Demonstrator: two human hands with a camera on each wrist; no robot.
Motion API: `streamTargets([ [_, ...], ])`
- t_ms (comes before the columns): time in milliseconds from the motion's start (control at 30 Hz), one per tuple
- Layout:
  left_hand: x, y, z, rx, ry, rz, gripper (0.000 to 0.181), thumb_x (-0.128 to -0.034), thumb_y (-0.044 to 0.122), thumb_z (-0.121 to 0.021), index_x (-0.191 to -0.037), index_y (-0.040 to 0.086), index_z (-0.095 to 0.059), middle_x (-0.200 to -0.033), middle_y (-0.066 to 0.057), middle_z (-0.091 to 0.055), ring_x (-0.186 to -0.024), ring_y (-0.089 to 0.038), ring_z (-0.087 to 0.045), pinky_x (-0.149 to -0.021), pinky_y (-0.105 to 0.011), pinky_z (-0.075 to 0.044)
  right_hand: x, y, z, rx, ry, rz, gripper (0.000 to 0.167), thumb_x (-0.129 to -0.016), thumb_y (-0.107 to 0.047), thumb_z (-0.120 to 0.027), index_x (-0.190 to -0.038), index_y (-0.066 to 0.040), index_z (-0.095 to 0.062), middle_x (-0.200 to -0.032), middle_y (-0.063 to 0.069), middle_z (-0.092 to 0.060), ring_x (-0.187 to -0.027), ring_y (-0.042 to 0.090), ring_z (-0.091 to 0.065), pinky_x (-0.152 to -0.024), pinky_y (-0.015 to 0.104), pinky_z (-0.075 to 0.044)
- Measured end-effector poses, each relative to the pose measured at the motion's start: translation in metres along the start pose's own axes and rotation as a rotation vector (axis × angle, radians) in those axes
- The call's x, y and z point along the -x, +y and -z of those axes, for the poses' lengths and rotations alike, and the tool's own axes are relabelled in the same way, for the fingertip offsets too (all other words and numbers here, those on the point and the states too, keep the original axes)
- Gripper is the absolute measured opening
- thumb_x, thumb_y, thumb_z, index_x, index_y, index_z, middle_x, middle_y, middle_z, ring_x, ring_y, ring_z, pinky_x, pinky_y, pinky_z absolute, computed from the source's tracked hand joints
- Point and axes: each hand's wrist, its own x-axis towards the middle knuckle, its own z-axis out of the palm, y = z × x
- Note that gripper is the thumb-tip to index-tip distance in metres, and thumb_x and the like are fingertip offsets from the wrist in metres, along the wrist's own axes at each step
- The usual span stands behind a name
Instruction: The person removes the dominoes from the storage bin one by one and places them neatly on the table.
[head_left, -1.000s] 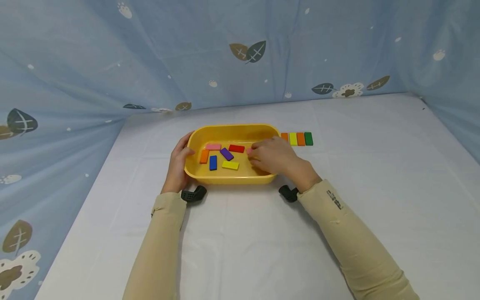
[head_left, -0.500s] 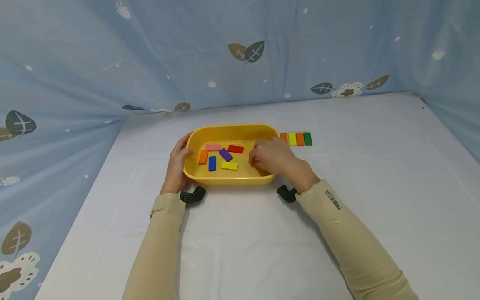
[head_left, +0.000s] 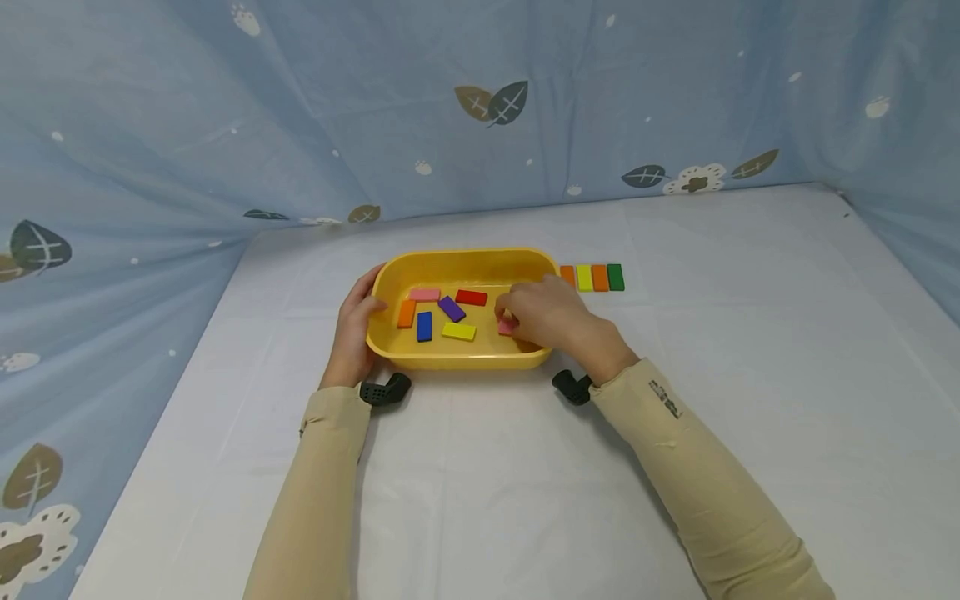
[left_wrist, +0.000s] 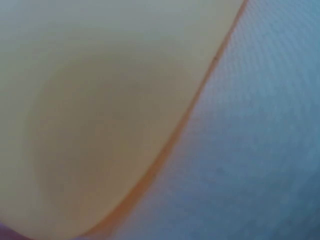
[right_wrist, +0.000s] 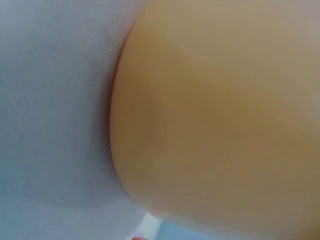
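A yellow plastic basin (head_left: 465,362) sits on the table. My left hand (head_left: 352,337) grips its left end, thumb over the rim and fingers outside. Inside the basin's right part, my right hand (head_left: 547,312) pinches a pink domino (head_left: 507,327), partly covered by curled fingers. Loose on the basin floor lie a second pink domino (head_left: 425,295), an orange one, a blue domino (head_left: 424,327), a purple domino (head_left: 452,309), a red domino (head_left: 471,297) and a yellow domino (head_left: 459,332). In both wrist views the basin's blurred outer wall (right_wrist: 210,125) fills much of the picture; neither shows fingers.
Beyond the basin's right end, a row of upright-lying coloured dominoes runs along the table, with a green domino (head_left: 616,277) at its right end and a yellow one (head_left: 584,278) among them. A white cloth (head_left: 480,483) covers the table; a blue patterned curtain (head_left: 375,100) hangs behind.
Inside the basin, the pink domino under my right fingers has shifted toward the near side and its angle has changed. My left hand keeps its hold on the basin.
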Motion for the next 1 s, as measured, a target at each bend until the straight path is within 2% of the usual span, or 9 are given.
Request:
streamTargets([
  [167,0.0004,0.0003,-0.0002,0.001,0.001,0.001,0.054,-0.0814,0.005,-0.037,-0.132,0.023,-0.042,-0.134,0.007,-0.038,-0.119,-0.016,-0.038,-0.099,-0.03,-0.033,0.0003,-0.0001,0.001,0.01,-0.005,0.003,0.013,-0.081,-0.023,-0.062,-0.094,-0.021,-0.063,-0.078,-0.004,-0.052,-0.077,0.015,-0.046,-0.073,0.032,-0.033],
  [300,0.0003,0.0009,-0.0005,0.006,0.001,0.001,0.054,-0.0815,0.005,-0.037,-0.132,0.022,-0.042,-0.134,0.006,-0.038,-0.12,-0.016,-0.038,-0.1,-0.03,-0.033,-0.0002,0.0,0.001,-0.011,-0.015,-0.007,0.009,-0.081,-0.025,-0.062,-0.089,-0.02,-0.061,-0.07,-0.005,-0.052,-0.072,0.015,-0.047,-0.072,0.032,-0.032],
  [433,0.0001,0.0019,-0.0012,0.02,0.005,-0.001,0.053,-0.0815,0.004,-0.037,-0.131,0.022,-0.043,-0.134,0.006,-0.038,-0.119,-0.016,-0.038,-0.1,-0.03,-0.033,-0.0009,-0.0001,0.0012,-0.013,-0.019,-0.015,0.009,-0.083,-0.029,-0.06,-0.082,-0.02,-0.058,-0.061,-0.005,-0.049,-0.065,0.014,-0.047,-0.068,0.031,-0.03],
  [533,0.0003,0.0016,-0.0008,0.02,0.005,0.001,0.053,-0.0816,0.004,-0.037,-0.131,0.022,-0.043,-0.134,0.006,-0.039,-0.119,-0.016,-0.038,-0.099,-0.029,-0.033,-0.001,0.0003,0.0005,-0.005,-0.003,-0.01,0.009,-0.085,-0.028,-0.057,-0.082,-0.02,-0.058,-0.058,-0.004,-0.047,-0.061,0.015,-0.046,-0.062,0.029,-0.03],
  [667,0.0005,0.0013,-0.001,0.017,-0.003,-0.002,0.053,-0.0821,0.005,-0.037,-0.132,0.023,-0.042,-0.135,0.006,-0.038,-0.119,-0.016,-0.038,-0.099,-0.029,-0.033,-0.0004,0.0009,-0.0008,-0.016,0.047,-0.016,0.012,-0.086,-0.028,-0.056,-0.092,-0.019,-0.062,-0.063,-0.005,-0.051,-0.061,0.016,-0.047,-0.055,0.026,-0.033],
  [800,0.0002,0.0012,-0.0014,0.017,-0.003,-0.002,0.053,-0.0822,0.005,-0.037,-0.132,0.023,-0.042,-0.135,0.006,-0.038,-0.119,-0.015,-0.038,-0.099,-0.029,-0.033,0.0004,0.0007,-0.001,-0.04,0.087,-0.026,0.02,-0.085,-0.031,-0.057,-0.101,-0.02,-0.064,-0.075,-0.006,-0.057,-0.066,0.017,-0.048,-0.057,0.027,-0.038],
  [1000,-0.0002,0.0002,-0.0012,0.011,0.001,0.009,0.053,-0.0823,0.005,-0.038,-0.132,0.025,-0.042,-0.134,0.007,-0.038,-0.119,-0.014,-0.038,-0.099,-0.028,-0.034,-0.0001,0.0001,-0.002,-0.07,0.106,-0.036,0.028,-0.086,-0.034,-0.055,-0.109,-0.02,-0.064,-0.089,-0.006,-0.062,-0.068,0.017,-0.049,-0.06,0.027,-0.04],
])
